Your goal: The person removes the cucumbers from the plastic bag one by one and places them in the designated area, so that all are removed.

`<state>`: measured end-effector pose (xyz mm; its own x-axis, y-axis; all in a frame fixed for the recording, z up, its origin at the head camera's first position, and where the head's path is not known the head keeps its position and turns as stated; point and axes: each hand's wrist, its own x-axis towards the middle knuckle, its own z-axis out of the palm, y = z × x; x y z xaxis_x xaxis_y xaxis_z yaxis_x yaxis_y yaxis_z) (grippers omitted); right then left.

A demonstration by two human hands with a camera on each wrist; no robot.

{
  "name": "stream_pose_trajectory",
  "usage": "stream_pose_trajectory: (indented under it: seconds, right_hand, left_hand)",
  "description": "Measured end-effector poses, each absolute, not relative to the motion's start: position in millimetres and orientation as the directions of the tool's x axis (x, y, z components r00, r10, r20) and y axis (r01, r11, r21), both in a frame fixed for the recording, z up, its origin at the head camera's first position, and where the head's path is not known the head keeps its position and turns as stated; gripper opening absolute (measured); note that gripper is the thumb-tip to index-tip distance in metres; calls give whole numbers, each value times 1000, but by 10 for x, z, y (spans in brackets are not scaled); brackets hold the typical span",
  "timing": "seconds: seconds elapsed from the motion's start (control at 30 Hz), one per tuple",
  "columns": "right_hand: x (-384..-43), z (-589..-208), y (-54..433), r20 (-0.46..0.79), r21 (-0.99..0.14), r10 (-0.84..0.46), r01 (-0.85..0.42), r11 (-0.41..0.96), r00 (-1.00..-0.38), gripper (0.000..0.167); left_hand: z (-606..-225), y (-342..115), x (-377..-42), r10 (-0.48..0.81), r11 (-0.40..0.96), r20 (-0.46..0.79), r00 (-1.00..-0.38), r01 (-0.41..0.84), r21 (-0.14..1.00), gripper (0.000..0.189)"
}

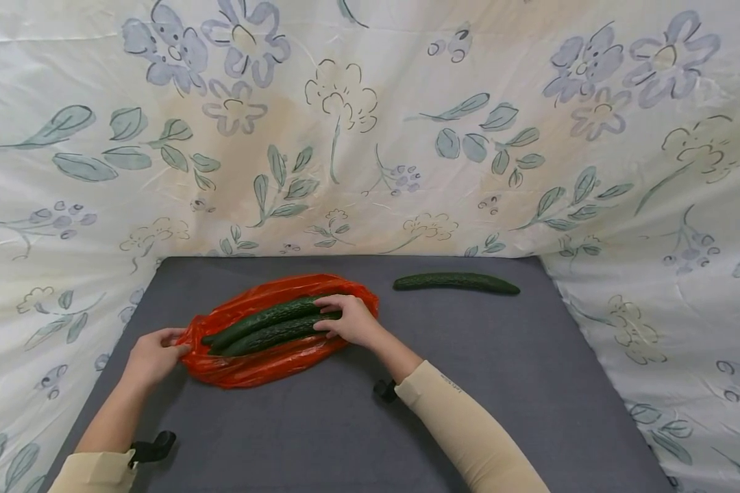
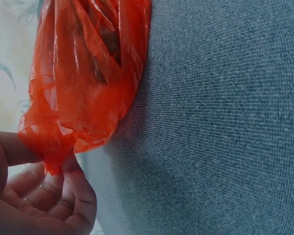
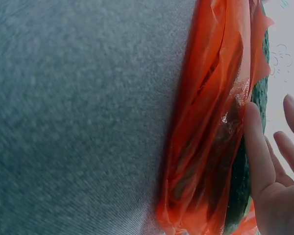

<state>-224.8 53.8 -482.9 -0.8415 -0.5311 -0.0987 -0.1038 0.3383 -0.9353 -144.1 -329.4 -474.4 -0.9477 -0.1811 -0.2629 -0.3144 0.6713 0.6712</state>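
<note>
An orange-red plastic bag (image 1: 253,376) lies on its side, its opening spread upward. Two long dark green cucumbers (image 1: 277,334) show inside it, with the tip of another beside them at the left end. My left hand (image 1: 154,356) pinches the gathered left end of the bag between thumb and fingers; the bunched plastic (image 2: 54,152) shows in the left wrist view. Over the right end of the cucumbers lies my right hand (image 1: 351,322), fingers spread and fairly straight. In the right wrist view, one digit (image 3: 257,147) rests along the bag's edge beside a cucumber (image 3: 239,186).
Another cucumber (image 1: 456,281) lies alone at the back right of the grey cloth-covered table (image 1: 499,383). Floral fabric (image 1: 370,137) hangs behind the table and along both sides. A black strap mount (image 1: 154,448) sits on the left wrist.
</note>
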Motion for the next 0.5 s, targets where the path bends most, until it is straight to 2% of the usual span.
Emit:
stream_pose_trajectory:
  seconds: [0.37,0.5]
  right_hand:
    - [-2164,-4916,428,-23,-783,-491,-290,550,-871,39]
    - [-2106,-4920,362,-17,-737,-476,-311,600,-879,41]
  left_hand:
    - [-4729,-3265,-1461,-170,686,-260,-950,-304,661,45]
    - [-4726,-3255,-1471,-167,687,-265,-950,-305,660,46]
